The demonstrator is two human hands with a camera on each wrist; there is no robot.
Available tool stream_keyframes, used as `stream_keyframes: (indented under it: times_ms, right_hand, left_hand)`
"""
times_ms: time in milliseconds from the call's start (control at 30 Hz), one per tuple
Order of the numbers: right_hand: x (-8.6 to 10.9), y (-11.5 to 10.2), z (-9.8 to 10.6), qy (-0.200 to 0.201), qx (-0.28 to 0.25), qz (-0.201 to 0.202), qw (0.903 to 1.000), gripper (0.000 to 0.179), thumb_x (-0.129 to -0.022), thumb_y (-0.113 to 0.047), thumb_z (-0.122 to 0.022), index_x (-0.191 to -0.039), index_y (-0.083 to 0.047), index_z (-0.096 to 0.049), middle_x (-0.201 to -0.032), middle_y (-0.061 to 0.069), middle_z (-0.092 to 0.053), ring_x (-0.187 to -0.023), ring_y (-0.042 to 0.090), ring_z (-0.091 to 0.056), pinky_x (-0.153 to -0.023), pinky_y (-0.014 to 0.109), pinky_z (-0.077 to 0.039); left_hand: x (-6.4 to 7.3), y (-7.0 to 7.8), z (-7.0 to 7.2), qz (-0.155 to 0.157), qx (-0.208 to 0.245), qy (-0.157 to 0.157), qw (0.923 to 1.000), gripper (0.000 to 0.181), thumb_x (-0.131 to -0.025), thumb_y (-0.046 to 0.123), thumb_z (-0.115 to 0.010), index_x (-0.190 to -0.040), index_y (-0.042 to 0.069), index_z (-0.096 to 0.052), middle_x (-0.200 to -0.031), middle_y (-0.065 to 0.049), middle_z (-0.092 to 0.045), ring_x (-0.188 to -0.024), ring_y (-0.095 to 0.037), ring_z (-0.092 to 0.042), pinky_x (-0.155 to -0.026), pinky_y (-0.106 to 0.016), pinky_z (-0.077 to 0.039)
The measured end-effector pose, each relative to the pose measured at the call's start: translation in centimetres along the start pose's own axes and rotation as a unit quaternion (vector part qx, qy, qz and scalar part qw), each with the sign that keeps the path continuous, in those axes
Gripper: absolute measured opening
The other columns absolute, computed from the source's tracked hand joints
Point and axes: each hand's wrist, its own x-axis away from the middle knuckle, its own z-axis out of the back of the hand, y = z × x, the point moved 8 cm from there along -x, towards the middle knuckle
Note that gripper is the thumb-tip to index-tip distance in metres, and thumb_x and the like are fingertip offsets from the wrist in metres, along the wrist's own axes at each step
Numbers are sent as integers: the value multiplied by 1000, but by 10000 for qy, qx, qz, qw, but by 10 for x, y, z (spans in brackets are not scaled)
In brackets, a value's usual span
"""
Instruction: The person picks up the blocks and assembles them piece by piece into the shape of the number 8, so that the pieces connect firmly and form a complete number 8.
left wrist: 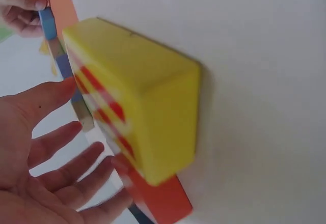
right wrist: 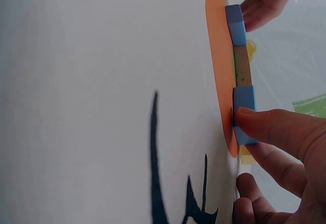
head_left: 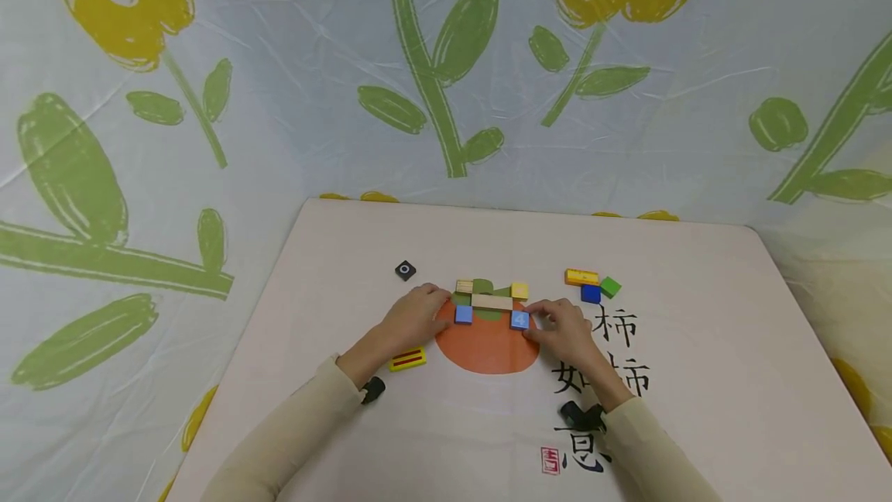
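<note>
On the orange persimmon print (head_left: 488, 351) several small blocks form a low arrangement. A plain wooden bar (head_left: 492, 302) lies between a left blue block (head_left: 463, 314) and a right blue block (head_left: 519, 320) marked with a 4. Behind them sit a striped wooden block (head_left: 464, 286) and a yellow block (head_left: 519, 290). My right hand (head_left: 566, 331) pinches the block marked 4, with the thumb (right wrist: 254, 119) on its near side. To the left, my left hand (head_left: 416, 316) is beside the other blue block, its fingers (left wrist: 76, 155) relaxed and spread, holding nothing.
A yellow block with red stripes (head_left: 407, 359) lies by my left wrist, a red block (left wrist: 165, 198) beyond it. A black block (head_left: 406, 270) is at back left. Orange-yellow (head_left: 581, 276), dark blue (head_left: 591, 294) and green (head_left: 610, 287) blocks cluster at back right.
</note>
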Motion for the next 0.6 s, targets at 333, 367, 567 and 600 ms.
stream_keyframes:
  times_ms: [333, 367, 567, 600]
  right_hand:
    - [-1, 1, 0, -39, 69, 15, 10000, 32, -86, -20, -79, -116, -11, -72, -110, 14, -57, -103, 35, -51, -79, 54, -31]
    - [0, 1, -1, -50, 70, 19, 10000, 32, -86, -20, -79, -116, -10, -72, -110, 14, -57, -103, 35, -51, -79, 54, -31]
    - [0, 1, -1, -32, 102, 45, 9999, 31, -86, -19, -79, -115, -11, -73, -110, 14, -58, -103, 35, -52, -78, 54, -32]
    - [0, 1, -1, -26, 101, 31, 9999, 31, -86, -19, -79, -114, -11, -73, -110, 14, -58, -103, 35, -52, -78, 54, -32]
  left_hand:
    - [20, -22, 26, 311, 602, 751, 9949, 42, -95, 28, -71, -134, 18, -63, -135, -3, -58, -129, -26, -50, -103, -47, -43]
    - [22, -24, 28, 297, 619, 826, 9942, 41, -94, 28, -72, -133, 18, -64, -135, -3, -59, -129, -27, -50, -103, -47, -43]
    - [40, -37, 39, 151, 779, 1222, 9893, 39, -92, 23, -76, -128, 13, -67, -131, -4, -60, -125, -26, -53, -101, -46, -45]
    - [43, -40, 41, 136, 822, 1260, 9885, 38, -92, 23, -76, -127, 13, -68, -131, -3, -61, -125, -25, -53, -101, -45, -45]
